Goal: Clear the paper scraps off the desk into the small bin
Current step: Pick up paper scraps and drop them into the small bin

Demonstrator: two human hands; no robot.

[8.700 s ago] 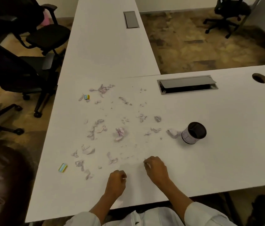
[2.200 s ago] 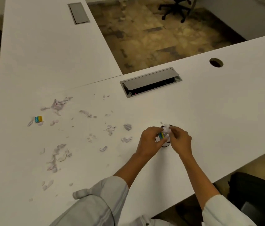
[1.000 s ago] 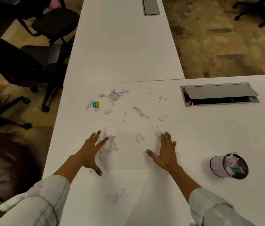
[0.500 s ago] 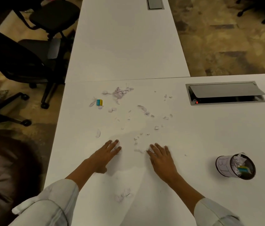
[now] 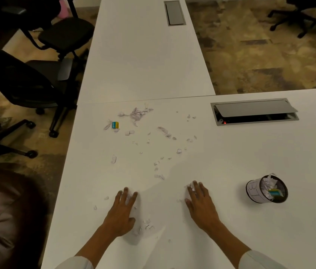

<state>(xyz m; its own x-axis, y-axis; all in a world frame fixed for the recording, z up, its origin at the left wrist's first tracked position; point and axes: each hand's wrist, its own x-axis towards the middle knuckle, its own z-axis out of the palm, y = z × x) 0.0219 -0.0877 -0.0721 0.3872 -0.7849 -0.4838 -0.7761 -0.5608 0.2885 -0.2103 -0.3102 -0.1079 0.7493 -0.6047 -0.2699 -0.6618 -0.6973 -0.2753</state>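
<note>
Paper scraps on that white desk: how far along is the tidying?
Partly done. The small black mesh bin already holds crumpled paper and a yellow-and-teal piece. In hand: the left hand and right hand lie flat on the white desk, with small torn paper scraps beside them. Left: the crumpled far cluster, a yellow-and-teal block and scattered bits between.

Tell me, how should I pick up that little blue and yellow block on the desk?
Pinch the blue and yellow block by its two short side faces, coming straight down from above. It lies flat on the desk, so nothing goes under it, and paper scraps crowd around it.
</note>
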